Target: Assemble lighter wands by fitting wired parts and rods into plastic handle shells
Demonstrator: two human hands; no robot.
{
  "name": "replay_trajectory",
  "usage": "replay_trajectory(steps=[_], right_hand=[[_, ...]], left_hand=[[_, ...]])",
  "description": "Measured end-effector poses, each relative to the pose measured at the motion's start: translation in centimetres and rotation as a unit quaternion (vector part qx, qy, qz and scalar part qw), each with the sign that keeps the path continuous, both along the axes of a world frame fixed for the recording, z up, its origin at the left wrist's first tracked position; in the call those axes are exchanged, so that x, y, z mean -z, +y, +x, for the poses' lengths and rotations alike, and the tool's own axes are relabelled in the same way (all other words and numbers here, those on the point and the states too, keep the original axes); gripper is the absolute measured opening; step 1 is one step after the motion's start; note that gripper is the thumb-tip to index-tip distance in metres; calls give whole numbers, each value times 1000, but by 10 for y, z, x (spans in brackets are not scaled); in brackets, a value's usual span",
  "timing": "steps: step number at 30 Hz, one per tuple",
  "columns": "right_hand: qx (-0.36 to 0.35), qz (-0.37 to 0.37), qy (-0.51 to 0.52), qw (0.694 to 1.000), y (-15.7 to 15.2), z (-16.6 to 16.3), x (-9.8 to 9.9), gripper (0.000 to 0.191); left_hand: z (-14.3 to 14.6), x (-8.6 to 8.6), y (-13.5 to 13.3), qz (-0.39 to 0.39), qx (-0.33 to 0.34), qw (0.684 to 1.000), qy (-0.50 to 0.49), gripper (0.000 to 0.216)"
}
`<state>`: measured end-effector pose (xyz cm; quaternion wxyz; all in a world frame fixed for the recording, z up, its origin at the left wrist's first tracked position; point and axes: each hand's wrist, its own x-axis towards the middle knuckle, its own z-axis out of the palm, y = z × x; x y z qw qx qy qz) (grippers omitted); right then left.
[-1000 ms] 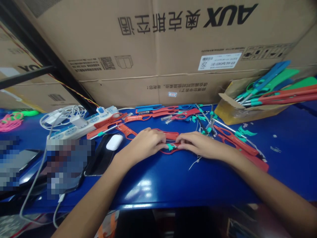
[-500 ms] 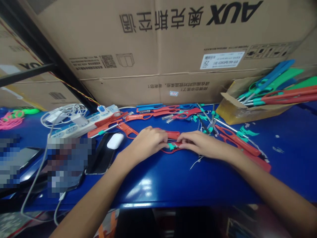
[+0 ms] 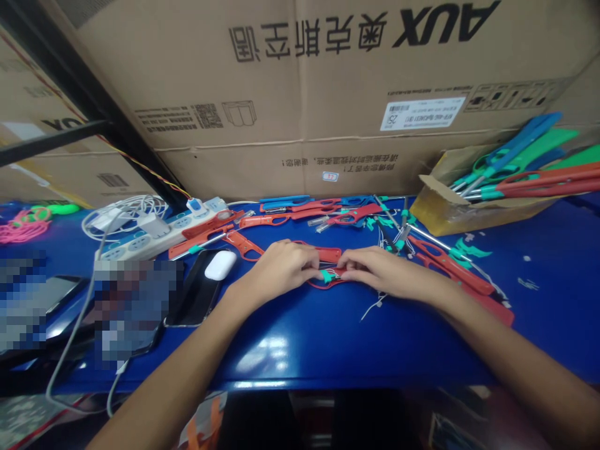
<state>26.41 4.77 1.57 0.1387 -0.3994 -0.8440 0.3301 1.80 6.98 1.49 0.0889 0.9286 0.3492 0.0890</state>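
A red half-shell of a long-reach lighter [image 3: 335, 274] lies at the middle of the blue table, with a green trigger piece [image 3: 327, 275] and thin white wires in it. My left hand [image 3: 291, 265] closes on its left end, fingertips by the green piece. My right hand [image 3: 370, 269] pinches at its right end; the fingers partly hide what they grip. Just behind, another red shell piece [image 3: 329, 255] shows between the hands. Right of my right hand are a metal lighter tube [image 3: 434, 236] and a red lighter shell [image 3: 452, 269] with loose wires.
More red and blue lighter shells [image 3: 309, 209] line the back, below a large cardboard box [image 3: 300, 81]. An open carton [image 3: 469, 215] of lighters stands back right. On the left are a white power strip [image 3: 154, 237], a black phone [image 3: 190, 300] and a white earbud case [image 3: 220, 265].
Both hands stay almost in place around the red lighter shell, with only slight finger movement. The whole view has shifted a little.
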Motion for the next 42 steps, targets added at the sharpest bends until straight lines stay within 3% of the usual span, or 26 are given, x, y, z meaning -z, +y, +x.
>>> replay_trajectory(steps=[18, 27, 32, 38, 42], right_hand=[[7, 17, 12, 1000, 1, 0, 7, 17], [8, 21, 3, 1000, 2, 1, 9, 18], [15, 10, -2, 1000, 1, 1, 5, 20], [9, 14, -2, 1000, -1, 3, 5, 20], [10, 29, -12, 999, -1, 2, 4, 21]], left_hand=[[0, 0, -1, -31, -30, 999, 4, 16], [4, -2, -4, 38, -8, 998, 40, 16], [3, -10, -8, 22, 9, 999, 39, 21], [3, -4, -4, -55, -85, 995, -8, 24], [0, 5, 2, -89, -110, 988, -55, 33]])
